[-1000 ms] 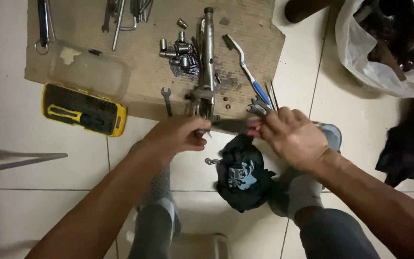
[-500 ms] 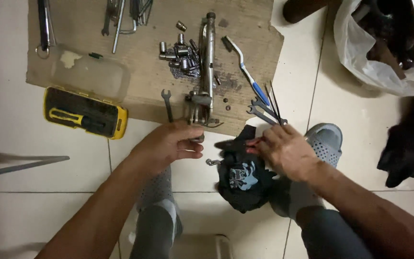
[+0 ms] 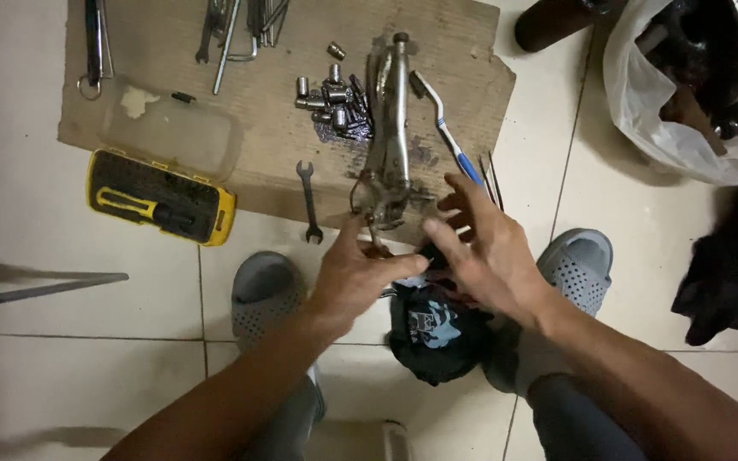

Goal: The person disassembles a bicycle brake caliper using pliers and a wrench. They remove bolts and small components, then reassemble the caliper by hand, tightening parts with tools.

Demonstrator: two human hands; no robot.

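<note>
Both hands meet at the centre of the frame, just below a sheet of cardboard (image 3: 215,162) that lies on the tiled floor (image 3: 61,341). The left hand (image 3: 356,277) has its fingers curled loosely around a small dark part that is too hidden to name; its thumb points up toward the lower end of the locking pliers (image 3: 389,145). The right hand (image 3: 484,252) is spread open, fingers splayed, holding nothing, hovering over a dark printed rag (image 3: 433,333) that sits on the floor between two grey perforated clogs (image 3: 262,294).

The locking pliers lie upright in the frame on the cardboard's right half, their jaws near the lower edge, just above the left thumb. Beside them, to the right, rests a white and blue toothbrush (image 3: 442,124); to the left, a cluster of metal sockets (image 3: 330,98). A small open-end wrench (image 3: 307,201) straddles the cardboard's lower edge. A yellow and black bit case (image 3: 160,196) sits at the left, and a white plastic bag (image 3: 668,128) fills the upper right.
</note>
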